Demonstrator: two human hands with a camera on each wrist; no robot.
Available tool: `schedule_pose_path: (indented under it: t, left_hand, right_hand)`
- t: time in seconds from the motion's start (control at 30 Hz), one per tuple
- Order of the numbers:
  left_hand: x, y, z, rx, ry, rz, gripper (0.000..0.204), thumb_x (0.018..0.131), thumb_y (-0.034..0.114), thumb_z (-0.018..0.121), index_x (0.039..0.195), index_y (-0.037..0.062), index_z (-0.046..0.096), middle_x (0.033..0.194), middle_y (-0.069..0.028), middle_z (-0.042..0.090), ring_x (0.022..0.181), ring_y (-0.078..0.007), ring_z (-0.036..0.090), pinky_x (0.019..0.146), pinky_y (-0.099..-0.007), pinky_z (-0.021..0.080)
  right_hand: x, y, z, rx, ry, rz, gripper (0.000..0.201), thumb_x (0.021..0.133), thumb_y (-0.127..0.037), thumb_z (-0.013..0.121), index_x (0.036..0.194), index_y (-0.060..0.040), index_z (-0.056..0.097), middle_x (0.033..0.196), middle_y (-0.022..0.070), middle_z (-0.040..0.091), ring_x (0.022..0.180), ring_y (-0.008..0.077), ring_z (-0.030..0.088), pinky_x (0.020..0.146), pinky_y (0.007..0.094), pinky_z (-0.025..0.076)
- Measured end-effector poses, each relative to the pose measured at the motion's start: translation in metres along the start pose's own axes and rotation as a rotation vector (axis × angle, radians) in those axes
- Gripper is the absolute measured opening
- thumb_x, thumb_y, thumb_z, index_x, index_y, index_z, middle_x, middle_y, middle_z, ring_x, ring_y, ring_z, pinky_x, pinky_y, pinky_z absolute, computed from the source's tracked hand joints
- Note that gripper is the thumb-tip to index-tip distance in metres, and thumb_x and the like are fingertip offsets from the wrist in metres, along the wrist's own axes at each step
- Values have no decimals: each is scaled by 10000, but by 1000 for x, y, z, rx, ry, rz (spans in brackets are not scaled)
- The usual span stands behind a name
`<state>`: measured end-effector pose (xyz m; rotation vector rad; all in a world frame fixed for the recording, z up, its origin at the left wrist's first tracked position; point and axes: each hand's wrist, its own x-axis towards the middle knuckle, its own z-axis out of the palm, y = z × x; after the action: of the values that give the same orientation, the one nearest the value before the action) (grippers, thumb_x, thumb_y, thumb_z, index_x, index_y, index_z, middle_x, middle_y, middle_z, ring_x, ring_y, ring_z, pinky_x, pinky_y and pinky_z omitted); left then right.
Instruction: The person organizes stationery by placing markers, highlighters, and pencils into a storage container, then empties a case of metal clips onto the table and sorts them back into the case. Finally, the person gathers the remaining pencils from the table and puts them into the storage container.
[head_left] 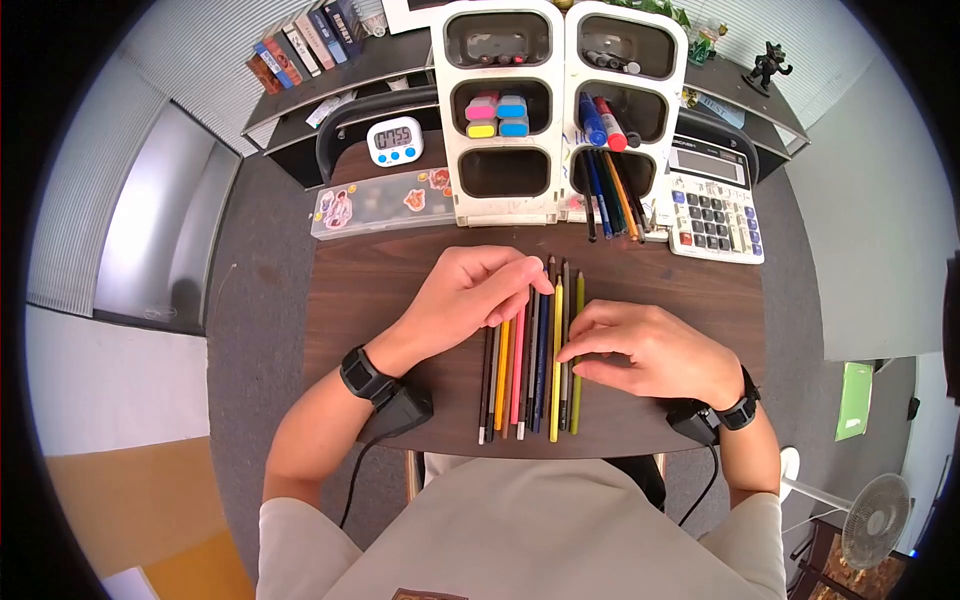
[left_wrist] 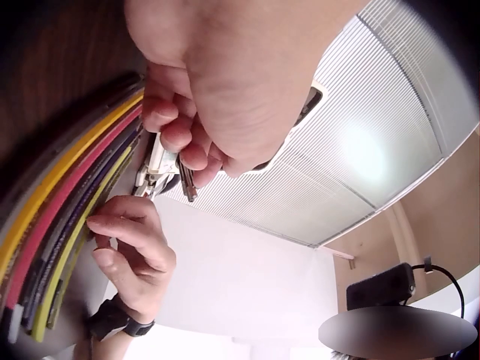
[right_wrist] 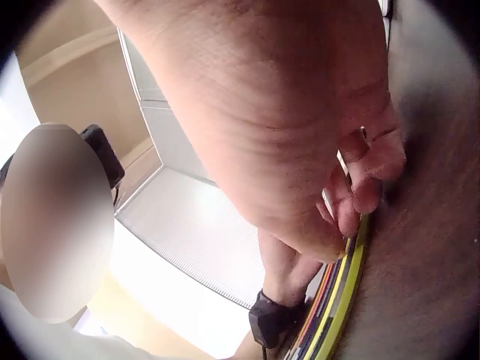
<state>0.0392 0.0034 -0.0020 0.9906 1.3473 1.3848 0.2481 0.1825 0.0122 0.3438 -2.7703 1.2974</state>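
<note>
A row of colored pencils lies side by side on the table, among them a pink pencil [head_left: 518, 370], a yellow pencil [head_left: 555, 405] and an olive green pencil [head_left: 576, 410]. Over the far ends of the row is my left hand [head_left: 475, 295], its fingers loosely bent and its fingertips close to the pencils. At the row's right side my right hand [head_left: 650, 350] has its fingertips on the yellow and olive pencils, with the thumb apart from the fingers. In the right wrist view, the right palm hides most of the row.
Behind the row stands a white organizer [head_left: 560, 190] with highlighters [head_left: 497, 115], markers [head_left: 600, 120] and more pencils [head_left: 610, 190] in its compartments. A calculator [head_left: 715, 205] is at the right; a timer [head_left: 396, 141] and a stickered case [head_left: 385, 205] are at the left.
</note>
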Motion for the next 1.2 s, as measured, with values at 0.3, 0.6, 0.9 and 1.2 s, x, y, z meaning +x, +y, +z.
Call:
schedule_pose_path:
  t: [0.3, 0.6, 0.9, 1.2]
  left_hand:
    - [0, 0, 0, 9, 4, 22, 380, 1148, 253, 525, 1018, -29, 744, 667, 24, 538, 588, -45, 432, 538, -227, 349]
    - [1, 2, 1, 35, -1, 27, 387, 1148, 265, 528, 1020, -32, 739, 661, 25, 537, 584, -40, 432, 535, -224, 343]
    - [1, 1, 0, -4, -11, 6, 347, 1126, 268, 577, 1010, -1, 762, 660, 35, 554, 602, -24, 462, 558, -218, 368]
    - [0, 1, 2, 11, 0, -2, 287, 1028, 134, 732, 1303, 57, 705, 788, 57, 611, 628, 3, 470, 541, -205, 350]
  right_hand:
    - [-3, -8, -15, -167, 80, 222, 223, 859, -50, 769, 1073, -57, 704, 1048, 94, 644, 902, 318, 686, 784, 428, 570]
    - [-4, -13, -16, -217, 230, 338, 508, 836, 52, 720, 1314, -62, 591, 1171, 149, 620, 877, 310, 703, 803, 436, 587]
    - [-8, -10, -14, -273, 296, 543, 499, 830, 46, 725, 1303, -27, 586, 971, 151, 682, 821, 319, 712, 773, 433, 584]
    - [1, -26, -15, -9, 345, 433, 285, 834, 41, 736, 1114, 0, 705, 859, 81, 680, 680, 153, 664, 650, 312, 556]
